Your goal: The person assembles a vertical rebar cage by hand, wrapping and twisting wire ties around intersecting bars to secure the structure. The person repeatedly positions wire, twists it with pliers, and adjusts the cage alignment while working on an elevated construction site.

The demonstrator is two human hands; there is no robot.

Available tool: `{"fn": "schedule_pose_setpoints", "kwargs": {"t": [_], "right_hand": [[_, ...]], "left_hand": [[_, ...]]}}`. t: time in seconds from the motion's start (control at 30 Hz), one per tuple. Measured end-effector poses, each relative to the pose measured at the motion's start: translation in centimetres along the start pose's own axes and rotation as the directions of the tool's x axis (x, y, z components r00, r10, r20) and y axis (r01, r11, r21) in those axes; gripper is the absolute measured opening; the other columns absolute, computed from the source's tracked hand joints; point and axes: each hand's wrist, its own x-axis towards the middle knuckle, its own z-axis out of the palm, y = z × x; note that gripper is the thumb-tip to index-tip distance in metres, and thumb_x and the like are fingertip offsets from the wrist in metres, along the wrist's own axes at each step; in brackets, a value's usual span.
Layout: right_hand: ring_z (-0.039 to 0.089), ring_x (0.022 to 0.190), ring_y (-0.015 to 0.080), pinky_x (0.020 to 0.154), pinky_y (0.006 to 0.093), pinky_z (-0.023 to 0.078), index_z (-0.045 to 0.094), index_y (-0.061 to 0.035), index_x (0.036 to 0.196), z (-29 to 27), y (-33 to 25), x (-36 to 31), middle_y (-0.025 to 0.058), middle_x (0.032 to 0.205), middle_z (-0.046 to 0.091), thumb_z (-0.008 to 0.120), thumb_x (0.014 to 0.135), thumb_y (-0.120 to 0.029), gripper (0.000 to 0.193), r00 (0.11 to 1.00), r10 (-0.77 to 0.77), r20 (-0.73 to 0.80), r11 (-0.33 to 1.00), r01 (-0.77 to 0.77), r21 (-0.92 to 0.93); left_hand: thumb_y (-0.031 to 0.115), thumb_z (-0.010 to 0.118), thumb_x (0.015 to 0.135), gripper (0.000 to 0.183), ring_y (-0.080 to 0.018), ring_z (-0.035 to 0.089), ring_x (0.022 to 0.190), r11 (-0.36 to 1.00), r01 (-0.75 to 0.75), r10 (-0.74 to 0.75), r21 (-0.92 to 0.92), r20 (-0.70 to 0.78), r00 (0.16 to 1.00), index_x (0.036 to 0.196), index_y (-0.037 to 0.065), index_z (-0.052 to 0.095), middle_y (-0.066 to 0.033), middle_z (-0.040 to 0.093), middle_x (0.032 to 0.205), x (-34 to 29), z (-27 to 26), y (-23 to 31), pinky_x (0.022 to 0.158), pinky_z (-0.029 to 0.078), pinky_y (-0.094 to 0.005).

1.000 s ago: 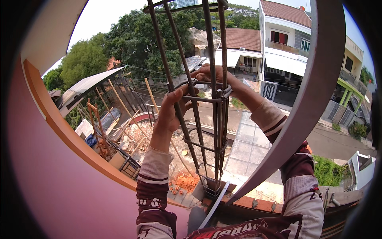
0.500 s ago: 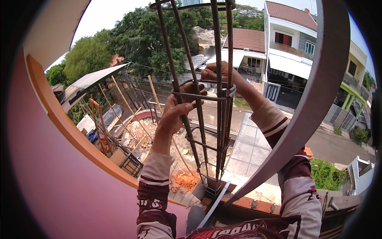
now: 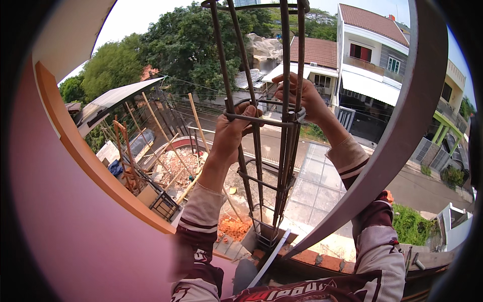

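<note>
A tall column cage of dark steel rebar stands upright in front of me, tied round with square stirrups at intervals. My left hand is closed on the left corner of one stirrup, its thumb on top and its fingers curled behind the bars. On the far right side of the cage, my right hand reaches behind the upright bars just above the same stirrup. Its fingers are bent and apart, partly hidden by the bars, and nothing shows in them.
A grey curved-looking post rises at my right, in front of my right sleeve. A pink wall with an orange edge fills the left. Far below are bamboo poles, rubble, broken orange bricks and a street. A brick ledge runs below me.
Both hands and the cage's upper part have shifted right in view. My left hand has closed on the stirrup corner. My right hand's fingers, curled together before, have loosened apart.
</note>
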Motion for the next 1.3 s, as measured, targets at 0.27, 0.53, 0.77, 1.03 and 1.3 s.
{"fn": "schedule_pose_setpoints", "kwargs": {"t": [0.27, 0.53, 0.77, 1.03, 1.3], "right_hand": [[0.066, 0.09, 0.0151, 0.081, 0.0292, 0.053, 0.07, -0.0028, 0.102, 0.9, 4.2, 2.1, 0.0076, 0.097, 0.07, 0.075, 0.086, -0.018, 0.022, 1.0, -0.03, -0.006, 0.993, 0.03, 0.117], [0.067, 0.081, 0.0138, 0.073, 0.0293, 0.053, 0.072, -0.0017, 0.099, 1.4, 1.6, 0.9, 0.0073, 0.085, 0.071, 0.076, 0.085, -0.026, 0.029, 0.958, -0.113, 0.265, 0.91, 0.206, -0.359], [0.065, 0.094, 0.0195, 0.087, 0.0346, 0.052, 0.068, -0.0021, 0.114, 0.6, -1.7, -1.3, 0.0121, 0.101, 0.071, 0.06, 0.089, 0.001, 0.026, 0.976, 0.034, 0.216, 0.887, 0.07, -0.457], [0.065, 0.097, 0.023, 0.09, 0.0403, 0.05, 0.067, -0.0083, 0.116, -5.4, -1.1, -10.8, 0.0128, 0.104, 0.069, 0.064, 0.094, -0.028, 0.03, 0.914, -0.225, -0.337, 0.918, 0.084, -0.388], [0.064, 0.088, 0.0141, 0.079, 0.0259, 0.051, 0.067, 0.0025, 0.109, -7.6, 3.2, -36.8, 0.007, 0.096, 0.069, 0.06, 0.097, -0.012, 0.02, 0.751, 0.034, -0.659, 0.947, -0.235, -0.219]], "left_hand": [[0.029, 0.067, 0.094, 0.033, -0.0154, 0.067, 0.089, 0.999, 0.0, 0.004, -0.043, 0.094, 0.996, 0.117, 0.005, 0.063, -0.0062, 0.07, 0.099, 0.1, -0.9, -0.7, 0.083, 0.052, -0.0327], [0.031, 0.065, 0.095, 0.032, -0.0154, 0.067, 0.087, 0.999, -0.016, 0.019, -0.032, 0.07, 0.997, 0.114, 0.005, 0.064, -0.0058, 0.07, 0.098, -0.2, -1.3, -0.5, 0.081, 0.052, -0.032], [0.036, 0.068, 0.092, 0.035, -0.0196, 0.067, 0.092, 0.999, 0.005, 0.002, -0.051, 0.131, 0.991, 0.111, 0.007, 0.064, -0.0071, 0.069, 0.099, 0.7, -2.3, -1.5, 0.084, 0.051, -0.0365], [0.019, 0.06, 0.094, 0.015, -0.0184, 0.065, 0.08, 1.0, 0.003, -0.002, -0.013, 0.015, 1.0, 0.103, 0.007, 0.062, -0.0043, 0.065, 0.089, 0.5, 0.0, -1.1, 0.073, 0.053, -0.0366], [0.026, 0.068, 0.091, 0.017, -0.0185, 0.066, 0.086, 0.97, -0.054, 0.058, 0.238, -0.011, 0.998, 0.102, 0.012, 0.066, -0.0013, 0.067, 0.092, 0.6, 0.8, -0.7, 0.082, 0.051, -0.0373]]}}
